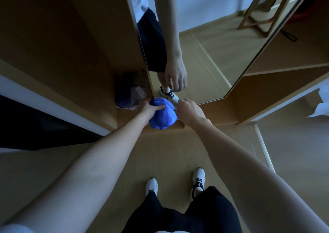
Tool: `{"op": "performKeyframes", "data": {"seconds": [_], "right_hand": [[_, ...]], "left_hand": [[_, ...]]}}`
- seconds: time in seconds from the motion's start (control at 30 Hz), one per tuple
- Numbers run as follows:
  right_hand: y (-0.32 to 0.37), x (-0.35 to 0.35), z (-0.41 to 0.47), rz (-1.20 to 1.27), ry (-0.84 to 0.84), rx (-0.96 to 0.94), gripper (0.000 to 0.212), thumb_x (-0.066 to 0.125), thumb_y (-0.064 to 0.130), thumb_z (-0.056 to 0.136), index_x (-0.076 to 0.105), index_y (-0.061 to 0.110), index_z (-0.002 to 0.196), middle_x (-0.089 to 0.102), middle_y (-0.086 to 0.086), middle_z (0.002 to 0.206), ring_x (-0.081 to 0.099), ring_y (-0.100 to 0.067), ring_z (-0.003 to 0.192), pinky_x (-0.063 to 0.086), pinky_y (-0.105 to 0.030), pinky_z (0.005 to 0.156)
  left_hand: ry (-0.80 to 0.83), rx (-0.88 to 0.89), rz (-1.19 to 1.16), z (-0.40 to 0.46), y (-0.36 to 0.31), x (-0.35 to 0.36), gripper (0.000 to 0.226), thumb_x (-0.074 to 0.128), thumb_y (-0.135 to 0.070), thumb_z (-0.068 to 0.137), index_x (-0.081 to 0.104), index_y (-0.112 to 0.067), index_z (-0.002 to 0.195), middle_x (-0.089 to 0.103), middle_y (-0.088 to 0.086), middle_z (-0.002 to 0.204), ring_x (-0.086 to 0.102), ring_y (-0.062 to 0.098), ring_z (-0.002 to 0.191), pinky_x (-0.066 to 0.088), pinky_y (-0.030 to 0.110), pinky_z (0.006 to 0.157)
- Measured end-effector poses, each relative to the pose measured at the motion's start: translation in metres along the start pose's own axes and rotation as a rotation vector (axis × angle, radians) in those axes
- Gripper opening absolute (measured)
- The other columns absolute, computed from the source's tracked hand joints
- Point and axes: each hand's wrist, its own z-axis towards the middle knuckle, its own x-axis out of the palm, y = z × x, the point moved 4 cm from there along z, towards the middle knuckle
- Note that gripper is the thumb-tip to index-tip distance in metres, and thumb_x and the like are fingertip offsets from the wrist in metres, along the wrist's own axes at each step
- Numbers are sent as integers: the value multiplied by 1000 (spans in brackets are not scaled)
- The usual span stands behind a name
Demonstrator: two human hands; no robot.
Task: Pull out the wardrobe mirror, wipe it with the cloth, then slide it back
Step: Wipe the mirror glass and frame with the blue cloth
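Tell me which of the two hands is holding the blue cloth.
The left hand grips the bunched blue cloth at the mirror's bottom corner; the right hand beside it holds no cloth.

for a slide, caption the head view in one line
Left hand grips a blue cloth at the wardrobe mirror's bottom edge, right hand beside it.

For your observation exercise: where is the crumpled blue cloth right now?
In the head view, the crumpled blue cloth sits mid-frame, gripped by the left hand at the bottom edge of the tall wardrobe mirror, beside the right hand.
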Motion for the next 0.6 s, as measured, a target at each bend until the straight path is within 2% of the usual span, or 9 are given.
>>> {"op": "performKeyframes", "data": {"seconds": [0.13,0.3,0.4,0.5,0.6], "right_hand": [[-15,22,-4,10,61,-4,16,56,15,84,59,10,99,60,-9,104,57,-32,99,38,-30,68],[-26,37,-2,21,69,-10,14,57,15,82,58,12,95,60,-6,100,57,-31,97,34,-28,66],[-21,36,0,5,83,-33,15,55,14,83,59,10,96,61,-8,102,56,-31,100,35,-28,67],[-17,32,0,7,94,-47,15,58,15,83,60,10,97,62,-9,103,57,-31,102,34,-28,68],[-15,30,0,37,104,-26,16,59,16,84,61,11,99,62,-9,105,57,-31,102,32,-27,68]], "left_hand": [[-1,-66,5,11,25,15,53,79,-12,85,56,-1,131,60,8,124,55,23,119,41,35,108],[-16,-102,-11,23,58,30,44,76,-10,86,63,-1,127,64,17,128,58,31,123,41,32,106],[3,-133,5,20,53,28,48,77,-15,87,60,0,130,63,15,130,58,28,121,42,33,106],[3,-86,3,16,37,16,46,76,-9,87,58,5,128,59,7,117,54,17,107,39,20,88],[3,-69,6,15,29,9,44,75,-1,85,58,10,125,61,13,114,52,16,105,37,15,80]]}}
